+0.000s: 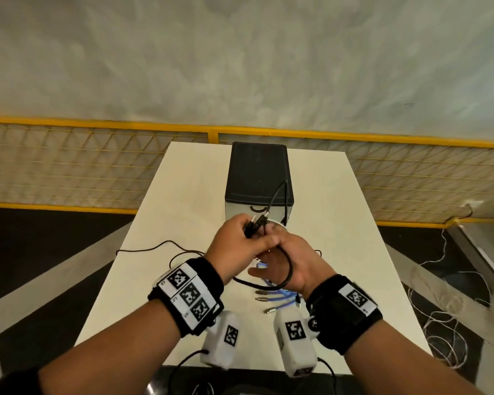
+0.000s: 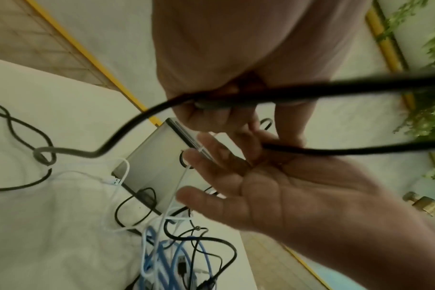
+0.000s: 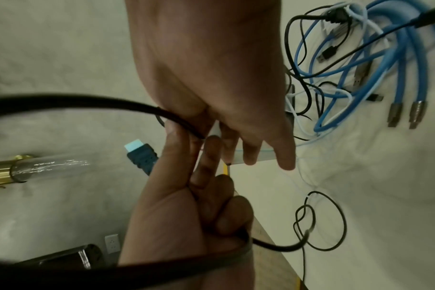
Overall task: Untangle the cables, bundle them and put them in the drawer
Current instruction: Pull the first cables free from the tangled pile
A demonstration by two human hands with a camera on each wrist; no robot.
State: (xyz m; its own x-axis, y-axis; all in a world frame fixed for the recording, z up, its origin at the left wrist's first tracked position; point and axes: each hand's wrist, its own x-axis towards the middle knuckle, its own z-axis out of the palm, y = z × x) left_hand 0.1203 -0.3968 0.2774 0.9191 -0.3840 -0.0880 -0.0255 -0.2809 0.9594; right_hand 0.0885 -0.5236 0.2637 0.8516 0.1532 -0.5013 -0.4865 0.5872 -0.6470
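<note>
No readable words, brands or numbers anywhere. Only black-and-white square marker codes on wristbands point(image 1: 188, 295) and wrist cameras point(image 1: 294, 330).

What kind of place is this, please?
Probably an indoor test or recording area, not a home: a white table stands inside a yellow mesh fence, with a drawer unit and tangled cables on it.
</note>
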